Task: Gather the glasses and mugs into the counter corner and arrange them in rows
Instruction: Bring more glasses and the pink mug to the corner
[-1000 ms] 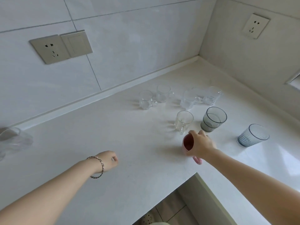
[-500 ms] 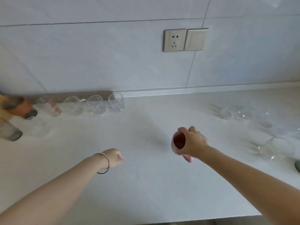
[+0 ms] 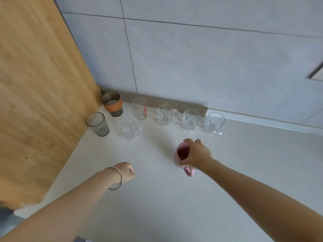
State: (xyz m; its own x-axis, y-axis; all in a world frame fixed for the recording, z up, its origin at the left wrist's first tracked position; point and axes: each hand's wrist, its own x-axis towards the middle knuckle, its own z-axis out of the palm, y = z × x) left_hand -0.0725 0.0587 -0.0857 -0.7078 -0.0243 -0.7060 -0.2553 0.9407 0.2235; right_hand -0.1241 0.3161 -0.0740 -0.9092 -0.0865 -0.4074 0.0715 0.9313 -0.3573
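My right hand grips a pink mug by its rim, above the counter's middle, its handle pointing toward me. My left hand, wearing a bracelet, is a loose fist holding nothing. In the corner stands a back row: an orange-banded cup, a tall glass with red print and three clear glass mugs. In front of them stand a grey ribbed tumbler and another clear mug.
A wooden panel walls off the left side of the white counter. Grey tiled wall runs behind the row, with a strip along its base.
The view has swung left from the right corner to the left corner. My right hand carried the pink mug along, and it now sits near the rows of glasses by the wooden panel.
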